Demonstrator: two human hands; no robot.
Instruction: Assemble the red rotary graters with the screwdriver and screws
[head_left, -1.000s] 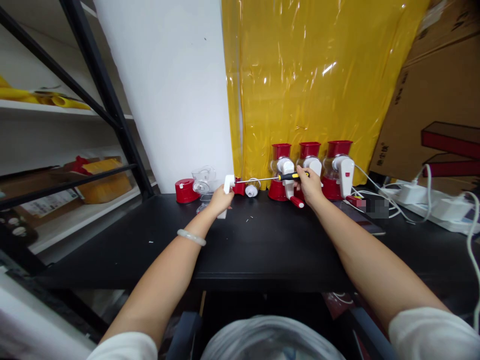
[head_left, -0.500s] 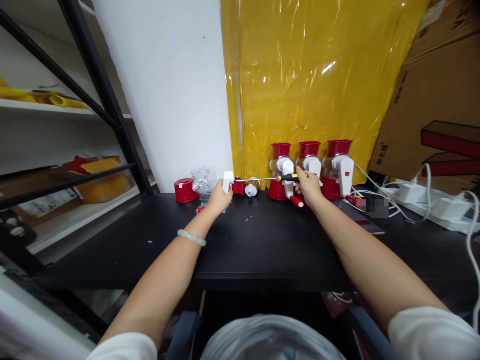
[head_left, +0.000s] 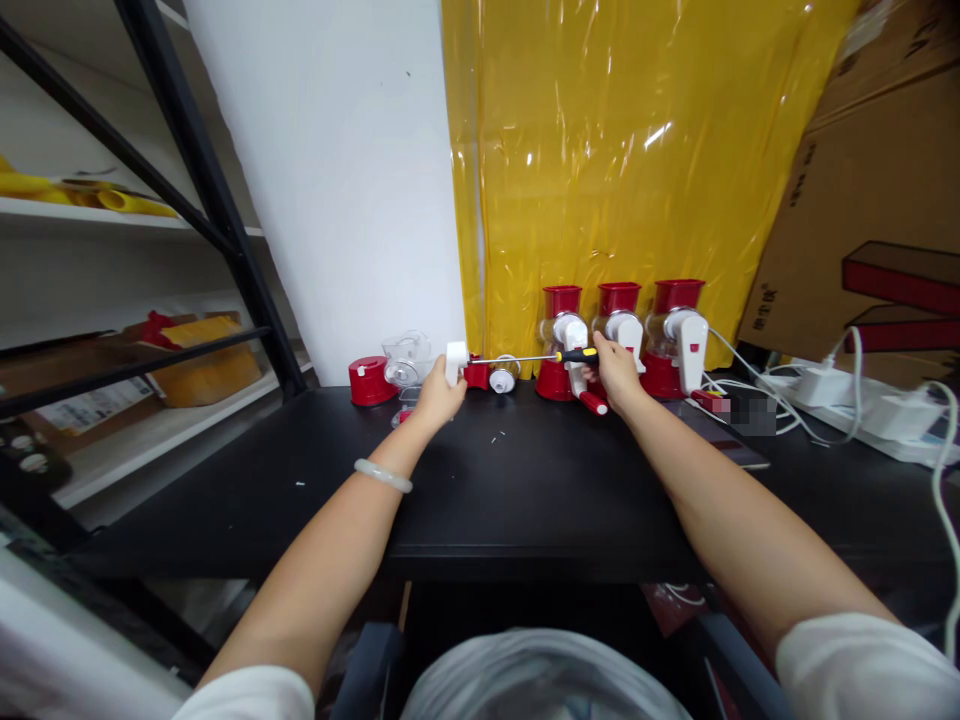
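My left hand point(head_left: 439, 396) is closed around a white plastic part point(head_left: 455, 360), raised a little above the black table. In my right hand point(head_left: 616, 372) is a screwdriver point(head_left: 577, 356) with a black and yellow handle. Its thin shaft lies level, and the tip meets the right side of the white part. Behind and left of my left hand stand a red base point(head_left: 371, 381) and a clear plastic housing point(head_left: 407, 358). Between the hands, a round white and clear piece point(head_left: 504, 375) rests on the table beside a red part point(head_left: 476, 373).
Three red and white hand-crank grinders point(head_left: 679, 340) line the back right. White cables and a power strip point(head_left: 885, 415) lie at the right, near a dark flat device point(head_left: 724, 440). A shelf rack point(head_left: 217, 200) borders the left; a cardboard box point(head_left: 862, 200) leans at right.
My right hand's fingers have shifted slightly on the screwdriver handle. The white part and my left hand stay almost where they were.
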